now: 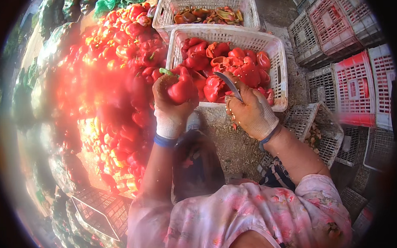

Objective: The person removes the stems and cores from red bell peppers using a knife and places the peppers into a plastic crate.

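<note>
My left hand, in a stained white glove with a blue cuff, is closed around a whole red bell pepper with its green stem pointing up and left. In my right hand, gloved the same way, I grip a small curved knife, its blade pointing up and left toward the pepper but apart from it. Its handle is hidden in my fingers. Just beyond both hands stands a white plastic crate holding red peppers, several of them cut open. Bits of pepper and seeds cling to my right glove.
A large heap of red peppers covers the ground at my left. Behind the near crate, another white crate holds pepper scraps. Stacked crates line the right, beside a tilted crate. Filled net sacks stand far left.
</note>
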Tool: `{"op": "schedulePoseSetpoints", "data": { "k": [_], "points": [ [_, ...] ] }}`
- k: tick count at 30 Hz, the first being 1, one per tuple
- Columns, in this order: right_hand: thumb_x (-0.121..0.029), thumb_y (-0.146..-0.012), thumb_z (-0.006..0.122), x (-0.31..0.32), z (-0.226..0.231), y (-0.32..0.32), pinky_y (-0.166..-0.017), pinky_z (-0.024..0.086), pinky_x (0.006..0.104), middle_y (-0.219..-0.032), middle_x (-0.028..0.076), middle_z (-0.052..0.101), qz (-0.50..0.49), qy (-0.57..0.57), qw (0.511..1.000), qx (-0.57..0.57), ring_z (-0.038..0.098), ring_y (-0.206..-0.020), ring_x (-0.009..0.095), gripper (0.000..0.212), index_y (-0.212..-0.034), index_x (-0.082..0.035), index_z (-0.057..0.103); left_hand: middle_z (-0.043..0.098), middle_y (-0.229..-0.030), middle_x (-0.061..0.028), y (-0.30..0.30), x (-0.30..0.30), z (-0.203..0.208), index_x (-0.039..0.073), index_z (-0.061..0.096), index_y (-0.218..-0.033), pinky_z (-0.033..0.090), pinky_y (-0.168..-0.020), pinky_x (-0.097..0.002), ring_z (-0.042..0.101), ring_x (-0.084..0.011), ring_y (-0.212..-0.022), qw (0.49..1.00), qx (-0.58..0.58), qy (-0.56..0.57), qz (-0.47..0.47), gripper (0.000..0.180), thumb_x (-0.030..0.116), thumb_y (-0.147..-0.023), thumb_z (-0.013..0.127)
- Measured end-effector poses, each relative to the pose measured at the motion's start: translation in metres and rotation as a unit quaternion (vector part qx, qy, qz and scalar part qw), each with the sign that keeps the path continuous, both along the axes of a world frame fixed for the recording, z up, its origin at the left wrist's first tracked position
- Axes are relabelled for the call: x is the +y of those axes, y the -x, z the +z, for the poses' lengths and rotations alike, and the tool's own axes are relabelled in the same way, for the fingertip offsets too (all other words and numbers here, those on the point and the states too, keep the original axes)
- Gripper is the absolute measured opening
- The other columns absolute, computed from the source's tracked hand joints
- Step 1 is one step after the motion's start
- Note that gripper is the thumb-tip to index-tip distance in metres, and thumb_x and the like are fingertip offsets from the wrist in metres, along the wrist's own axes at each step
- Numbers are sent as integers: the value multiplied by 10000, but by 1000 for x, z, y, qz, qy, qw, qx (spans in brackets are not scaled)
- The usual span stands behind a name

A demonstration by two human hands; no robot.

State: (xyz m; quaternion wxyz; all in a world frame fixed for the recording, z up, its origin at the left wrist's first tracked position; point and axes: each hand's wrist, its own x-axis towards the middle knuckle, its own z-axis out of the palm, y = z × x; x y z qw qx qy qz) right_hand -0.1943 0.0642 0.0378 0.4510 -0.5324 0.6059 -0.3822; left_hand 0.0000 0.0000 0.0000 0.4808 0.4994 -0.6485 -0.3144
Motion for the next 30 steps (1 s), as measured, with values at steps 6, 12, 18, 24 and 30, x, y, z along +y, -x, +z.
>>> {"op": "schedulePoseSetpoints", "data": {
  "k": [6, 12, 18, 24, 30],
  "points": [
    [-72, -885, 560, 10, 12, 25, -725, 522, 375, -976, 254, 653, -25, 175, 972, 155, 675, -798, 302, 602, -1460, -49, 383, 602, -1032, -125, 75, 15, 31, 45, 547, -1115, 504, -833, -396, 604, -292, -923, 987, -56, 152, -15, 568, -10, -609, 799],
    [-97, -856, 537, 15, 25, 45, -766, 515, 436, -976, 280, 649, -48, 105, 987, 108, 666, -894, 384, 536, -1384, -46, 466, 589, -1019, -106, 111, 20, 40, 32, 524, -1150, 497, -853, -360, 588, -241, -943, 992, 34, 86, -91, 584, -1, -638, 803],
    [-141, -869, 541, 11, -22, 63, -724, 508, 471, -875, 264, 655, -1, 53, 983, 177, 661, -841, 413, 470, -1327, -42, 509, 592, -1124, -75, 130, 8, 14, 57, 525, -1217, 485, -908, -333, 580, -198, -1020, 998, 64, 12, -23, 636, -4, -635, 775],
    [-204, -862, 644, 19, -33, 75, -684, 522, 425, -762, 174, 667, -74, 99, 979, 161, 683, -743, 348, 588, -1407, -83, 460, 613, -1068, -102, 113, -18, 24, 26, 516, -1267, 533, -760, -332, 611, -193, -943, 803, 520, -236, -168, 439, 15, -828, 532],
    [-342, -791, 763, 1, -1, 103, -895, 515, 353, -1193, 191, 629, -85, 196, 969, 126, 653, -1068, 260, 785, -1429, -49, 410, 631, -1158, -137, 139, -8, 9, -42, 494, -1295, 490, -975, -370, 605, -269, -1095, 812, 466, -273, -223, 645, 14, -658, 579]
  ]
}}
